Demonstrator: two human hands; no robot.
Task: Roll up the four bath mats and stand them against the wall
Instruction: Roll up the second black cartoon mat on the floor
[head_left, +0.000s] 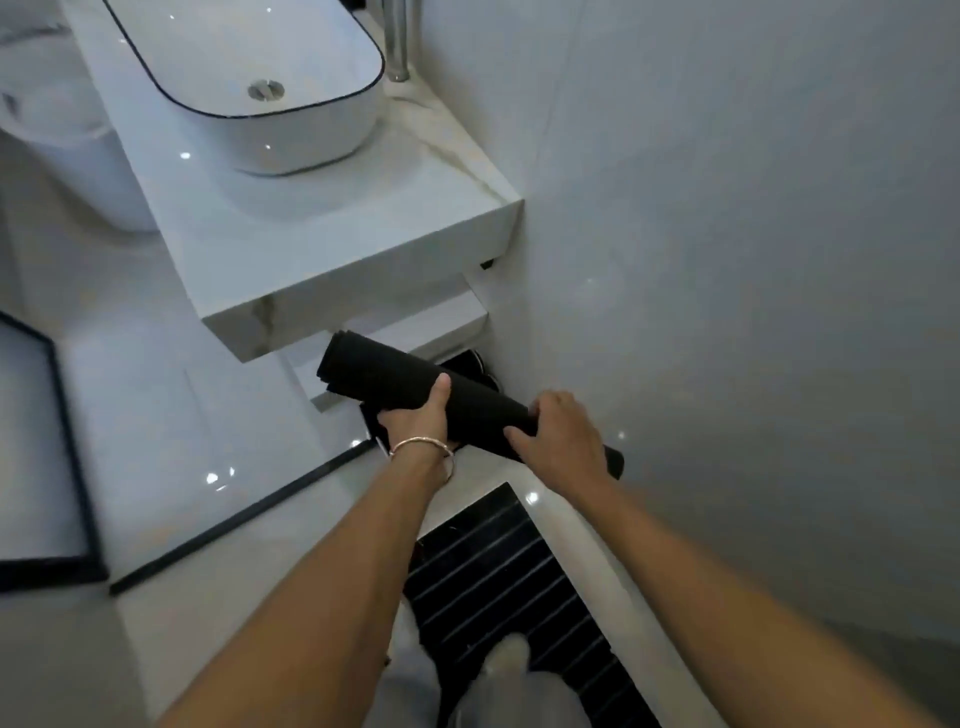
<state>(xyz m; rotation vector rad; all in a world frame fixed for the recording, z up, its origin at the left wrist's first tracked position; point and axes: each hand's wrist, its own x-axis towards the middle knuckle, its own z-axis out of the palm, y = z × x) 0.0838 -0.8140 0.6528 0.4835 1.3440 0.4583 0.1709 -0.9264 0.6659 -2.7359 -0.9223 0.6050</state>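
**Step in hand.** You are holding one rolled black mat (395, 379) off the floor in both hands. This roll looks finished, so the step is judged to be carrying it over and standing it up.

**Grip.**
- Your left hand (415, 415) is gripping the roll near its middle, thumb over the top and fingers curled beneath.
- Your right hand (561, 436) is clamping the end nearer the wall (727, 260), with the fingers wrapping over it.

**Position.** The roll is lying tilted. Its far end is pointing under the front corner of the vanity counter (363, 260), and its near end is just beside the wall.

**Other items.**
- A dark object (470, 361) is sitting in the floor corner below the lower shelf (415, 332), against the wall (possibly a mat already stood there; too shadowed to confirm).
- A striped black mat (493, 571) is lying flat along the floor's wall edge by your feet, not yet rolled.

**Next move, as judged.** You are needing to turn the roll upright, set one end on the floor at the wall edge and lean it there before letting go. Holding pressure on the roll until then should stop the outer layer springing open.

**Markings.** No brand, label or writing is showing legibly anywhere in view.
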